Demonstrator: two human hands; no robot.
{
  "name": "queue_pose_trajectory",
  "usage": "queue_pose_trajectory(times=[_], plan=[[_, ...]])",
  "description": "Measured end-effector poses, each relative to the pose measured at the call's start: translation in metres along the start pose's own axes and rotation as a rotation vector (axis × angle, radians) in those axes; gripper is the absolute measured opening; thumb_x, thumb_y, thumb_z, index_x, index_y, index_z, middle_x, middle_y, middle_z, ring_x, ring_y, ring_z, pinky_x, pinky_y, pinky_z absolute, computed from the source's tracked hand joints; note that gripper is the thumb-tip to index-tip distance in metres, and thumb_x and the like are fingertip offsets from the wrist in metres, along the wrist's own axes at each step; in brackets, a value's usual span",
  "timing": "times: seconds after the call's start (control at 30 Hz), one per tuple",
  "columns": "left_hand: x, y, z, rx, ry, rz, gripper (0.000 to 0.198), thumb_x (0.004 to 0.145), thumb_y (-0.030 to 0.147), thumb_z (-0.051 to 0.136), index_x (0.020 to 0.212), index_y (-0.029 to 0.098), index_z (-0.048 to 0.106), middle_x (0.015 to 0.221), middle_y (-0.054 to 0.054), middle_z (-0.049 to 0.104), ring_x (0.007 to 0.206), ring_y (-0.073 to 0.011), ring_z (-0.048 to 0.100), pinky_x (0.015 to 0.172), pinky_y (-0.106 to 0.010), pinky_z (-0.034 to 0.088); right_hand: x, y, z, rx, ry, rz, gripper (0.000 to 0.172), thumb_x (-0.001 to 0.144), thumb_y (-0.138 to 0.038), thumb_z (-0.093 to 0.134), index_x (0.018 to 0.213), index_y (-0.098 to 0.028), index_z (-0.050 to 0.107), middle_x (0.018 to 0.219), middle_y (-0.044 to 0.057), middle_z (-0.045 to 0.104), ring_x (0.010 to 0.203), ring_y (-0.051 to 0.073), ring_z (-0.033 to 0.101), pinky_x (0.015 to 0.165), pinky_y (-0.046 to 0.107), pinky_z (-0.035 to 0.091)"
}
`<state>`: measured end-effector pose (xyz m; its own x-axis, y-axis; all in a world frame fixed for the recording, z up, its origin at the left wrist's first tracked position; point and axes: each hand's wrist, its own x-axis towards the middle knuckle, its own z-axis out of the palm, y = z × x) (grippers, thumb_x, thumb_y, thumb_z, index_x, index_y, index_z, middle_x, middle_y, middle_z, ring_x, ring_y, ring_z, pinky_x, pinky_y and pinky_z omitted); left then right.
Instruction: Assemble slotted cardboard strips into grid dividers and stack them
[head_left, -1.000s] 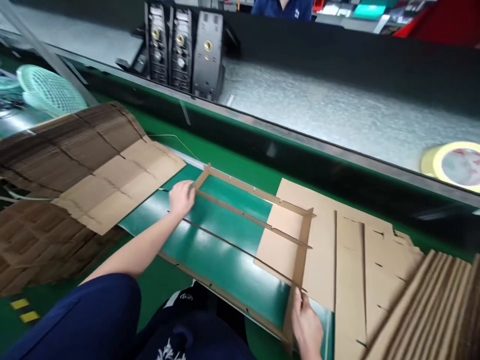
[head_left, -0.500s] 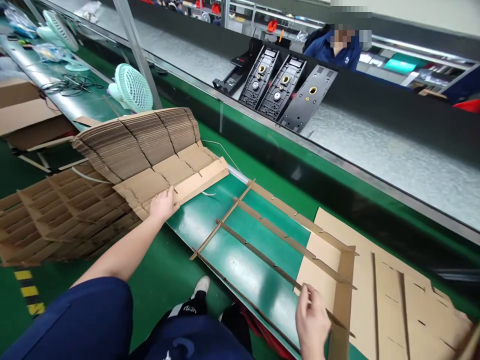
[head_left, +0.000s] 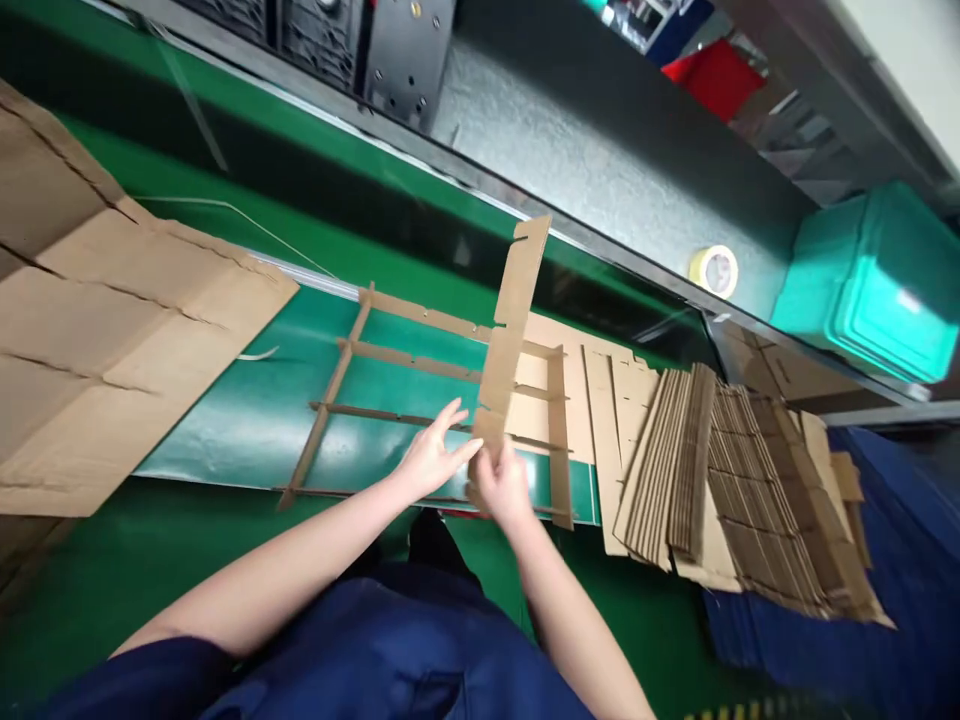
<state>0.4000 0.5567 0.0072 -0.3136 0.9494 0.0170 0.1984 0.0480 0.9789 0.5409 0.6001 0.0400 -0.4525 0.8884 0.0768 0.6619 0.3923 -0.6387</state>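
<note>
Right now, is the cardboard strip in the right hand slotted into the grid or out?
Out: the cardboard strip slants up from the right hand, across the grid, its visible edge notches free.

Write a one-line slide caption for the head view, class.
The right hand grips a slotted cardboard strip over an interlocking cardboard frame, the left hand open close beside the strip.

Soft glare on green tabletop (head_left: 225, 430), darker floor (head_left: 150, 560), blurred right hand (head_left: 504, 487)
</note>
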Motion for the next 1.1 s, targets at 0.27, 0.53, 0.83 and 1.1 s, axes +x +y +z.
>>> queue_pose_trajectory(times=[0.27,0.53,0.83,1.1], plan=[[0.000,-0.058,0.049,0.909,-0.124,0.184,0.066,0.088,0.056,0.037,0.145,0.023,0.031,0.155,-0.011,0.013,0.142,-0.0333,0.005,0.111,-0.063,0.006,-0.016,0.119,-0.059,-0.244,0.056,0.363,0.029,0.086,-0.044,0.034,0.092,-0.020,0.049,0.069,0.004,0.061,0.063,0.020,0.056,0.058,0.030,0.041],[-0.002,-0.064,0.057,1.010,-0.125,0.218,0.067,0.089,0.054,0.035,0.146,0.021,0.027,0.155,-0.013,0.010,0.142,-0.0341,0.004,0.109,-0.064,0.001,-0.015,0.123,-0.026,-0.278,0.000,0.371,0.033,0.089,-0.040,0.027,0.101,-0.017,0.048,0.065,0.002,0.058,0.060,0.020,0.054,0.057,0.029,0.038],[-0.002,-0.065,0.058,1.015,-0.114,0.226,0.066,0.088,0.051,0.039,0.146,0.020,0.028,0.155,-0.013,0.010,0.143,-0.0329,0.004,0.109,-0.064,0.002,-0.002,0.117,-0.006,-0.463,-0.116,0.379,0.030,0.093,-0.033,0.029,0.105,-0.016,0.050,0.075,0.004,0.064,0.065,0.018,0.057,0.057,0.027,0.033],[-0.002,-0.064,0.059,1.000,-0.095,0.210,0.066,0.087,0.049,0.041,0.146,0.023,0.028,0.156,-0.011,0.009,0.143,-0.0322,0.004,0.109,-0.064,0.003,-0.001,0.115,0.001,-0.560,-0.188,0.421,0.029,0.095,-0.031,0.028,0.107,-0.015,0.048,0.082,0.007,0.067,0.070,0.019,0.062,0.059,0.027,0.036]])
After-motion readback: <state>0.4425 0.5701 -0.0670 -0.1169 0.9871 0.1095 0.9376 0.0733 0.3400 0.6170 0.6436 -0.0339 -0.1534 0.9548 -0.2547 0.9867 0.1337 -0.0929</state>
